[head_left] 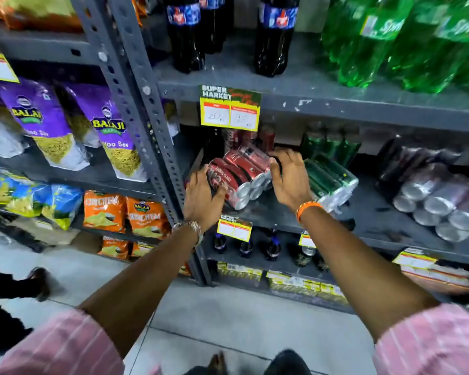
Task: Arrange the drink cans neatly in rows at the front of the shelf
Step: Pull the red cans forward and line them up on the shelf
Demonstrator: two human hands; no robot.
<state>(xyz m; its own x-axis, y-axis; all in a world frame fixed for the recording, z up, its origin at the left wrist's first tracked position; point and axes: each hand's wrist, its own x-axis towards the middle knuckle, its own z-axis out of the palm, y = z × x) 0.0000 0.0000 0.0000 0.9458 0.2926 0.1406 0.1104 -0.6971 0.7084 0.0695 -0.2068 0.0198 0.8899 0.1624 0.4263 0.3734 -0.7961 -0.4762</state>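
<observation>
A shrink-wrapped pack of red cola cans (241,171) lies on its side on the grey middle shelf (368,212), silver ends facing me. My left hand (202,198) grips its left end and my right hand (289,177) presses against its right side. More red cans (251,138) stand behind it, partly hidden by a price tag. A pack of green cans (329,181) lies just right of my right hand. A pack of silver-ended cans (439,201) lies further right.
Dark cola bottles (186,36) and green bottles (406,44) stand on the shelf above. A yellow price tag (230,110) hangs from that shelf's edge. A slotted grey upright (146,109) borders the left. Snack bags (106,131) fill the left rack. Small bottles (272,249) stand below.
</observation>
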